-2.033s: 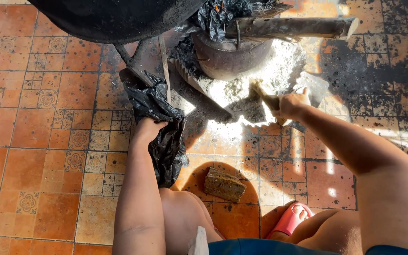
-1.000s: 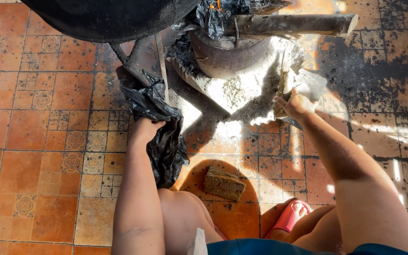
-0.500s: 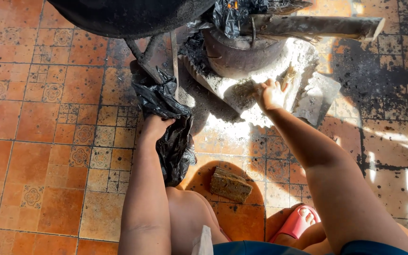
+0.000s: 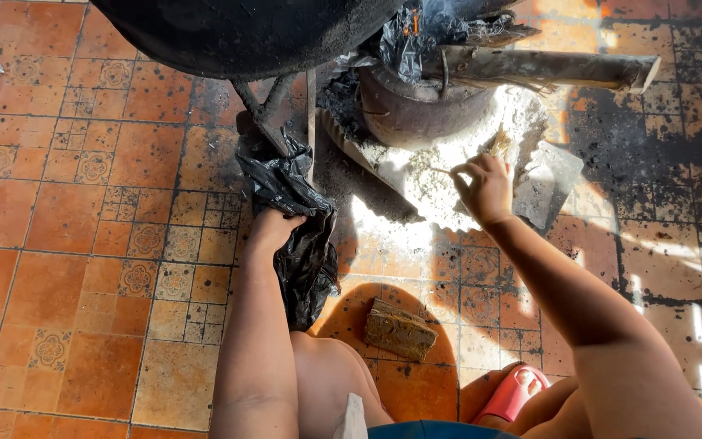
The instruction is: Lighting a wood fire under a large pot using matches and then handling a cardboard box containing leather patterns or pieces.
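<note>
a crumpled black bag (image 4: 294, 219) is gripped in the closed left hand (image 4: 274, 228), low over the tiled floor (image 4: 83, 244) beside a sooty stove (image 4: 420, 110). a thin stick (image 4: 499, 145) is pinched in the right hand (image 4: 485, 187), fingers pressed together, its tip held over the white ash (image 4: 424, 175) heaped at the stove's base, as if to poke it. a long log (image 4: 546, 69) is laid across the stove top, where a small flame shows.

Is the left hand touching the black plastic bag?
Touching. The head view shows the left hand gripping the black plastic bag, its fingers buried in the folds.
</note>
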